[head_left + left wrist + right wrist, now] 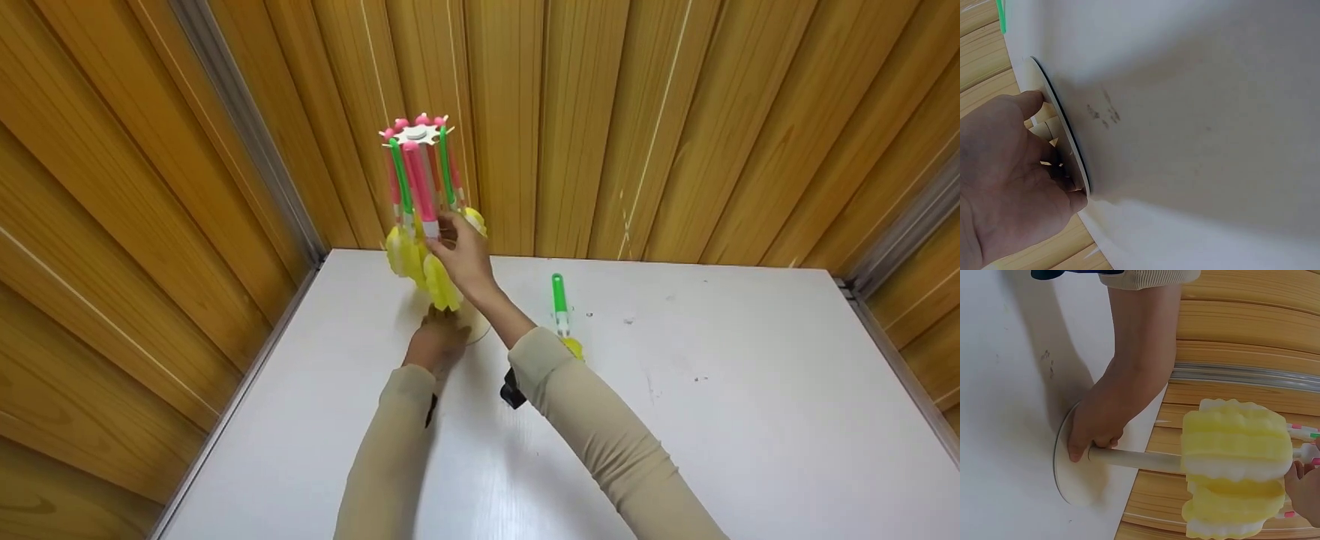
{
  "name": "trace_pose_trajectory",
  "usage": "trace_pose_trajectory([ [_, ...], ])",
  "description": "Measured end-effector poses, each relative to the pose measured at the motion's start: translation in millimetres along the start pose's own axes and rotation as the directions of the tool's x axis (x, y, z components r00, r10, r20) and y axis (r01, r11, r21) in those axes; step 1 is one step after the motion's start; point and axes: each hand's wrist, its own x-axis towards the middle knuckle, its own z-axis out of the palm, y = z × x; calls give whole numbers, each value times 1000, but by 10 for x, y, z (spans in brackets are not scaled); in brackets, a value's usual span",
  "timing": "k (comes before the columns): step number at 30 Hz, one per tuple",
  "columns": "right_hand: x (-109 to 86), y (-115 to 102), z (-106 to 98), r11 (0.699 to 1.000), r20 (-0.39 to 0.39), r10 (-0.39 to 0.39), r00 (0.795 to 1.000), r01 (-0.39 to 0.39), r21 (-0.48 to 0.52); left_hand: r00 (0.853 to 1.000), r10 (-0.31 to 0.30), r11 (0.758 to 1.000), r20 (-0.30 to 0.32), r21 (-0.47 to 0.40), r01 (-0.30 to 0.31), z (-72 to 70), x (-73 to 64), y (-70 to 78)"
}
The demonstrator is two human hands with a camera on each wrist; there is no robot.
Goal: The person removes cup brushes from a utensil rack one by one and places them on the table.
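A white stand with a hooked top disc (416,135) bears several sponge brushes, their handles pink or green and their yellow and white sponge heads (1235,444) hanging down. My right hand (469,255) pinches a pink-handled sponge brush (420,184) at its white collar, at the front of the ring. Below, my left hand (439,341) holds the stand's round base (1084,486) down on the table. In the left wrist view, its thumb (1030,103) lies at the base's rim, other fingers bent in close to the pole (1140,460).
Another sponge brush, with a green handle (559,296), lies on the white table (712,435) to the right of the stand, its yellow head partly behind my right sleeve. Wood-patterned walls (585,135) close in the table's back and sides. Small dark marks (628,321) dot the tabletop.
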Motion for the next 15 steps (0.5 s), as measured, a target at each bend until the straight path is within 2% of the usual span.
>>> trace_pose_trajectory([
  [7, 13, -12, 14, 1000, -17, -14, 1000, 13, -21, 1000, 6, 1000, -5, 25, -6, 2, 12, -2],
  [15, -30, -20, 46, 996, -14, -49, 999, 48, -71, 1000, 0, 999, -17, -33, 0, 33, 41, -44],
])
